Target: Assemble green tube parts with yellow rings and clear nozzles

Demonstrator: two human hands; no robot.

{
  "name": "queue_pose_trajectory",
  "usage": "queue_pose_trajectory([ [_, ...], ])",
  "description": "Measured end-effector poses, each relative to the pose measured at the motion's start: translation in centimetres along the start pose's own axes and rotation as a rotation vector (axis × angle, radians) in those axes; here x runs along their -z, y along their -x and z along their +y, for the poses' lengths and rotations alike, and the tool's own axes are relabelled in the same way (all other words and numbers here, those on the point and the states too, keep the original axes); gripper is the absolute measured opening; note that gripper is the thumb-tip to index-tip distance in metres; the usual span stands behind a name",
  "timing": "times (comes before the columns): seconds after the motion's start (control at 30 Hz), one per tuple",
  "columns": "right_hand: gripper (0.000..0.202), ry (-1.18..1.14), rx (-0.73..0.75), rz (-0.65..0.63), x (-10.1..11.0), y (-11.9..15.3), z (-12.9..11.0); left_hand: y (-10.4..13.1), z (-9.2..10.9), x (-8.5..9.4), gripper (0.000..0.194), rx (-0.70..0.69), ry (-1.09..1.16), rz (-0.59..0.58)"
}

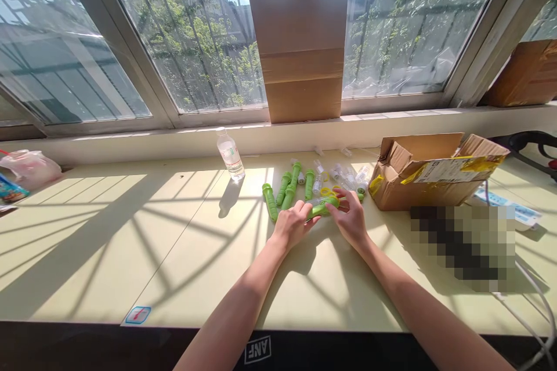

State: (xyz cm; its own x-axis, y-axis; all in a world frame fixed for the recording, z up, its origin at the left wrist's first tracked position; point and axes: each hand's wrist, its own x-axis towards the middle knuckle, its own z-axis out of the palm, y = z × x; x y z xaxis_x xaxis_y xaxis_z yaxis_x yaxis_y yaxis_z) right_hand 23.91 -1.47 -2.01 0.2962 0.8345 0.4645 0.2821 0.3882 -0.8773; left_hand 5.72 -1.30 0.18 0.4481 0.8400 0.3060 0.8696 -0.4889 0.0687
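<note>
My left hand (292, 224) is closed round the lower end of a green ribbed tube (321, 207), which lies nearly level above the pale table. At the tube's other end, by a yellow-green ring, the fingers of my right hand (349, 214) are wrapped round it. Several similar green tubes (270, 203) lie just beyond my left hand. Behind my right hand are clear plastic pieces (343, 173) and a yellow ring (325, 191). My fingers partly hide the held tube and another green piece.
An open cardboard box (430, 182) stands to the right, near a white power strip (513, 208) and a pixelated dark object (461, 246). A clear bottle (231, 156) stands behind left. Cardboard (302, 52) leans on the window. A pink bag (35, 171) sits far left.
</note>
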Motion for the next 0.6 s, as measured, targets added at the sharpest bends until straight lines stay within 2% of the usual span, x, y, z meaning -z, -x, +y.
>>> queue_pose_trajectory([
  [0.33, 0.04, -0.011, -0.047, -0.062, 0.47, -0.28, -0.47, 0.1, 0.02, 0.15, 0.027, -0.028, -0.009, -0.001],
  [0.6, 0.041, -0.002, -0.067, -0.082, 0.62, -0.42, -0.16, 0.16, -0.26, -0.39, 0.027, -0.047, -0.029, 0.034],
])
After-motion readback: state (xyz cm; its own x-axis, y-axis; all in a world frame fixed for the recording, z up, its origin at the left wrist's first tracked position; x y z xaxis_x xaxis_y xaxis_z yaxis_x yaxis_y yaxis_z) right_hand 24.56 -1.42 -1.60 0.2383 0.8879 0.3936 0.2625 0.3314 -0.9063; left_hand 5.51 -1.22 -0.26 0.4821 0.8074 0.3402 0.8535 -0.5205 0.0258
